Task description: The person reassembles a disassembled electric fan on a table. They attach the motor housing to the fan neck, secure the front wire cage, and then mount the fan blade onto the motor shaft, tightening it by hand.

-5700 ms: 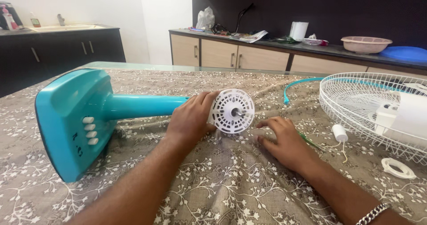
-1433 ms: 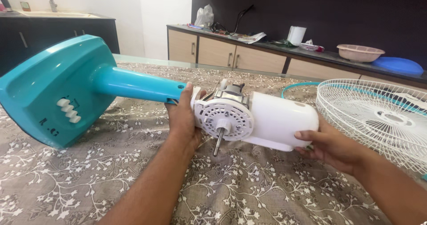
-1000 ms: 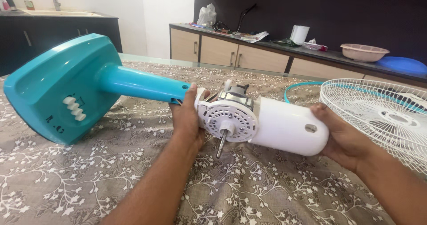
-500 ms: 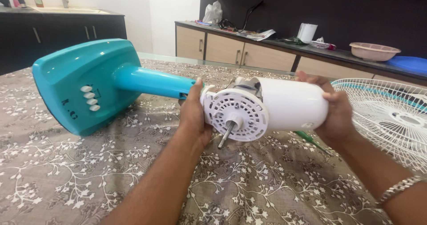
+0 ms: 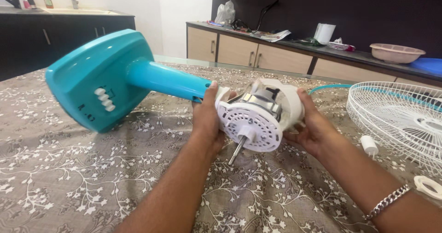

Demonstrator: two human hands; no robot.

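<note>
Bare patterned surface [image 5: 69, 168] is lying open in front and to the left of the hands. To the right, a white wire fan guard [image 5: 396, 118], a small white cylinder [image 5: 369, 144] and a white ring [image 5: 428, 186] are crowding the way; the teal fan base [image 5: 96, 76] is blocking the far left.

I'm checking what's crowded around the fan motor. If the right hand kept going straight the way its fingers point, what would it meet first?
The right hand points left and away, already pressed on the white motor cover. Straight on, it would likely meet the metal motor inside, though depth is hard to judge.
</note>
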